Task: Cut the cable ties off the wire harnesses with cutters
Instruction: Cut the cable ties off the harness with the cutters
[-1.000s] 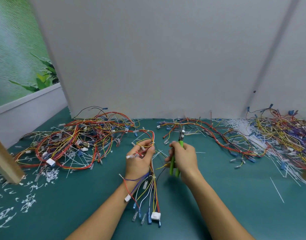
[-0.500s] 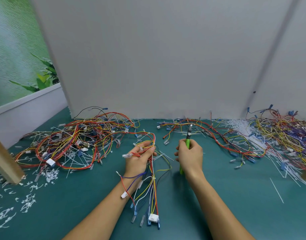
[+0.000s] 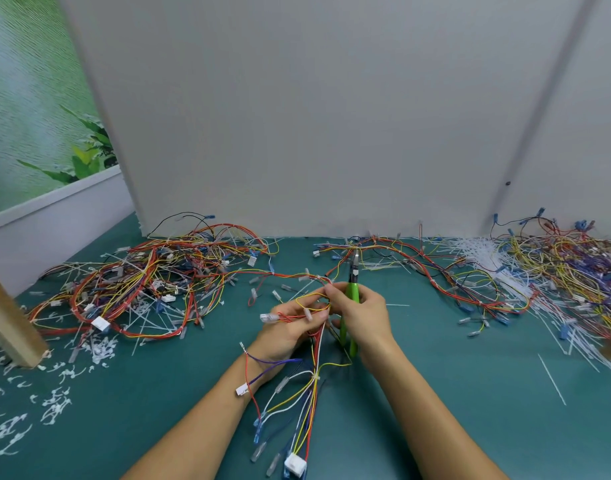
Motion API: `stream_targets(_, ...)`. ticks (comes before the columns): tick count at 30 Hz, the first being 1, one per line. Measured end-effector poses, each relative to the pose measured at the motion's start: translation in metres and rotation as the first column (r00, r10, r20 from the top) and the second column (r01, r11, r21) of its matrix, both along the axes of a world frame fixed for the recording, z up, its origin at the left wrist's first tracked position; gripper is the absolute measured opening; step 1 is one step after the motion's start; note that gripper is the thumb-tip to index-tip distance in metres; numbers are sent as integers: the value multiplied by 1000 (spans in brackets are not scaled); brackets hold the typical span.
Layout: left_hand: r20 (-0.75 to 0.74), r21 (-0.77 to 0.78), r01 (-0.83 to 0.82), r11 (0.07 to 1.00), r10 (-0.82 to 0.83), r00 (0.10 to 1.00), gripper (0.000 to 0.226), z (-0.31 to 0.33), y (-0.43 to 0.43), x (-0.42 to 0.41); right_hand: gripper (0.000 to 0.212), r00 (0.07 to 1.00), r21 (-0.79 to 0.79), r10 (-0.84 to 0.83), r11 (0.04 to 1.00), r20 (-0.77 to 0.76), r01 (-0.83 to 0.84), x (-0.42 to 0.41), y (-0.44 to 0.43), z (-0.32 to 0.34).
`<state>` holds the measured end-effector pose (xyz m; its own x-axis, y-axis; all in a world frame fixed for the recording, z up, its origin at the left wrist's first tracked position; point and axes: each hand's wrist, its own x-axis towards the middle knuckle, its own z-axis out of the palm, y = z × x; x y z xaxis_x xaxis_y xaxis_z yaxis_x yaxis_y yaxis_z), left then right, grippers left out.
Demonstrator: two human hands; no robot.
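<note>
Between both hands, the left hand (image 3: 290, 327) grips the harness (image 3: 314, 375).

Both forearms run off the bottom of the view. The right hand (image 3: 364, 317) wraps the cutters (image 3: 353, 292) and hides most of the green handles. The metal jaws poke out above the fingers, too small to tell whether they are parted or closed. The left hand (image 3: 286, 332) grips a harness (image 3: 317, 377), whose wires vanish behind its fingers and under the right hand's fingertips. At the surface's near edge, blue terminals beside the harness's white connector (image 3: 294, 463) are cut off. At the far right corner, a harness pile (image 3: 567, 268) runs out of view. A wooden post (image 3: 10, 327) at the left edge is cut off. A plant (image 3: 86, 161) is blurred behind rippled glass.
</note>
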<state>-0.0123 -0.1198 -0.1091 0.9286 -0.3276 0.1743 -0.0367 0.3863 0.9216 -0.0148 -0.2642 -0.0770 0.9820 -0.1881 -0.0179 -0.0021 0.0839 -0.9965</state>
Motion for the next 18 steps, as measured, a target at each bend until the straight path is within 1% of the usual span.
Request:
stream_targets(3,-27,-16,-34,999,33,999,42,3,-2,-2,13,1000,14,5,1000,-17,-5,0,-1,1)
stream_targets(6,-80,-42,-99,994,96,992,28,6,-3,-1,10,999,96,22,995,-28,-19,0,-2,4)
stream_targets(7,-114,-59,-108,992,101,988,27,7,-2,0,11,999,137,33,990,-25,-29,-1,-2,5)
stream_targets(9,-165,-95,-106,990,89,982,29,8,0,1,13,998,187,59,981,-9,-56,-1,-3,5)
stream_targets(11,-180,-123,-88,988,65,981,30,9,2,1,16,996,210,88,974,6,-87,-1,-3,5)
stream_targets(13,-188,-154,-80,985,51,981,32,8,3,2,19,993,267,115,957,14,-115,-1,-3,5)
stream_targets(15,-195,-167,-103,981,69,978,31,6,3,3,20,992,326,127,937,7,-123,0,-3,6)
stream_targets(18,-204,-149,-137,979,105,973,30,6,3,4,15,992,401,123,910,-3,-111,2,-7,6)
